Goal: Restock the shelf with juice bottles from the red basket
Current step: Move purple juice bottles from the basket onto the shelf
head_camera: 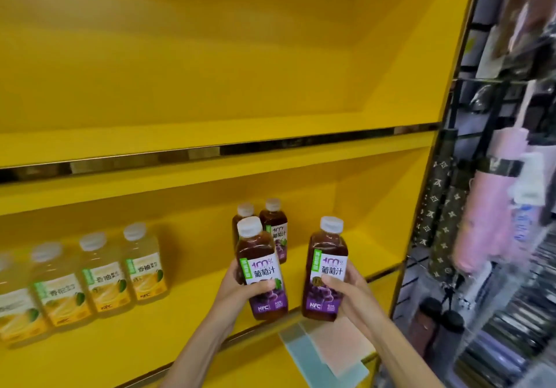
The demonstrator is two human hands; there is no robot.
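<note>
Bottles first: two dark purple grape juice bottles with white caps are up in the air in front of the shelf, one per hand. The left-hand grape juice bottle [262,270] is wrapped by the left hand [240,290], fingers curled around the lower label, tilted a bit to the left. The right-hand grape juice bottle [326,270] is gripped the same way by the right hand [349,290], thumb across the front of the label, pretty much upright. The two held bottles are near each other but not touching.

Right behind the left one, two more purple grape juice bottles [272,231] already stand upright on the bright yellow lower shelf board [192,306], close together toward the back. Further left on the same board is a row of pale yellow pomelo juice bottles [105,276] with white caps, lined up side by side and upright, well apart from the purple ones.

The yellow upper shelf compartment [210,65] sits above, with a shiny dark metal strip [270,145] running along its front edge. Pale green and pink price-tag holders [328,348] stick out from the lower shelf's front edge below the hands.

Off to the right there's a black wire rack [460,111] hung with folded umbrellas [481,207], pink ones and brown patterned ones. That side's quite blurry.
</note>
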